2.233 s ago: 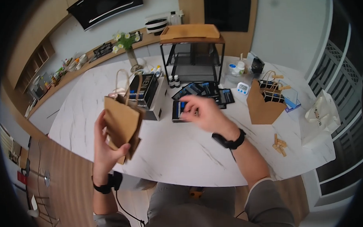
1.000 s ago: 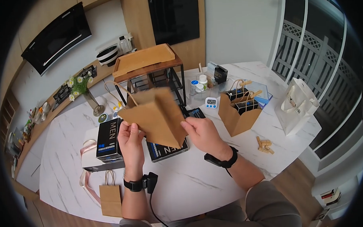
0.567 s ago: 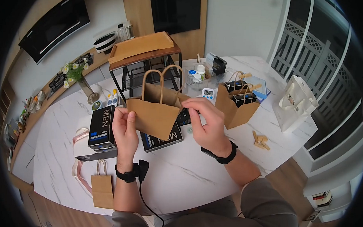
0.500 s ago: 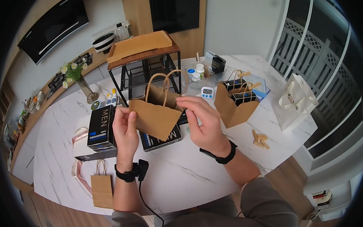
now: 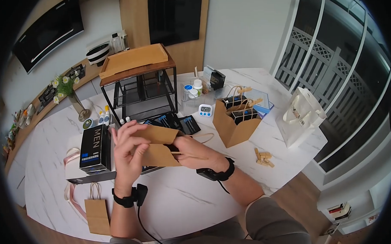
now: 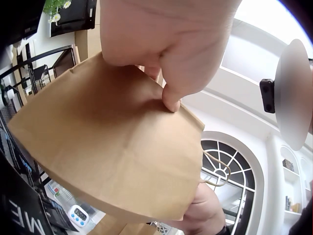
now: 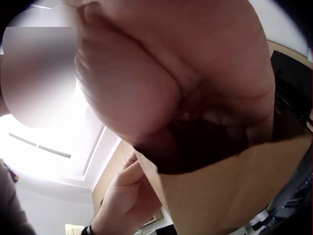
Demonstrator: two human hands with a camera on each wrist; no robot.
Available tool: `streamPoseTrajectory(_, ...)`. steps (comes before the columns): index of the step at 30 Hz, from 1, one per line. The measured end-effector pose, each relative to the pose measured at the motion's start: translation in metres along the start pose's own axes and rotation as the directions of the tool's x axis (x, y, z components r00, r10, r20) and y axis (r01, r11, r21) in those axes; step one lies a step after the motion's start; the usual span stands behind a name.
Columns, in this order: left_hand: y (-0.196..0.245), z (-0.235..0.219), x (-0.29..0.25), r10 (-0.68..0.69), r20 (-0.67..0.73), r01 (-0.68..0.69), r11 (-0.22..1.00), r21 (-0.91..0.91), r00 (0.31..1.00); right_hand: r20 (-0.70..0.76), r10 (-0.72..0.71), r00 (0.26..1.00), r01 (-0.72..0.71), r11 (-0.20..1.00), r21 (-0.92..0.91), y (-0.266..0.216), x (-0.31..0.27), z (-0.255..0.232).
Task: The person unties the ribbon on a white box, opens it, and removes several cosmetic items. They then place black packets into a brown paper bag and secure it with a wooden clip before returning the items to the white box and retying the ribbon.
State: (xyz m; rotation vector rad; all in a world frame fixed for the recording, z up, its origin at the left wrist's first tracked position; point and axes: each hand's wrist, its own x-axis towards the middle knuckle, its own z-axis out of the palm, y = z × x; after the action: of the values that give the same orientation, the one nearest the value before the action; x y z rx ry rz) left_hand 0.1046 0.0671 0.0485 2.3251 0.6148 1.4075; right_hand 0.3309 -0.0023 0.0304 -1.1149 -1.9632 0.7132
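Note:
A brown paper bag [image 5: 160,155] is held tipped on its side above the table, its mouth toward the right. My left hand [image 5: 130,156] holds it at the bottom end; in the left wrist view the thumb [image 6: 171,103] presses on one face and the other fingers go behind the edge. My right hand [image 5: 196,154] reaches into the bag's mouth, its fingers mostly hidden inside. Seen from the right wrist, the fingers of the right hand [image 7: 195,88] go down past the paper rim, with no object showing among them. A twisted-paper handle [image 6: 217,169] hangs at the mouth.
Black MEN boxes [image 5: 95,149] and flat black packets [image 5: 189,124] lie beyond and left of the hands. A filled brown bag [image 5: 234,129], wooden clips [image 5: 263,157] and a white bag [image 5: 301,118] are at right. A small brown bag [image 5: 97,215] lies front left.
My right hand has moved from the bag's rim into its mouth. The bag has tipped from mouth-up to lying sideways, and my left hand has shifted to its bottom end.

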Motion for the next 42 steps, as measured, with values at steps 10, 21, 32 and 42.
streamPoseTrajectory(10, 0.002, 0.014, -0.003, 0.096, 0.095, -0.069, 0.965, -0.254, 0.991, -0.217, -0.143, 0.966, 0.179, 0.972, 0.153, 0.034, 0.003, 0.028)
streamPoseTrajectory(21, -0.026, -0.004, -0.004, -0.191, 0.460, 0.484, 0.545, -0.685, 0.867, -0.302, -0.207, 0.930, 0.201, 0.978, -0.053, 0.035, -0.007, 0.039)
streamPoseTrajectory(32, -0.035, 0.004, -0.010, -0.158, 0.556, 0.565, 0.420, -0.710, 0.816, -0.297, -0.277, 0.914, 0.261, 0.961, -0.091, 0.025, 0.004, 0.042)
streamPoseTrajectory(42, -0.023, 0.008, -0.008, -0.237, 0.454, 0.492, 0.625, -0.606, 0.859, -0.294, -0.306, 0.905, 0.294, 0.952, -0.086, 0.019, -0.001, 0.037)
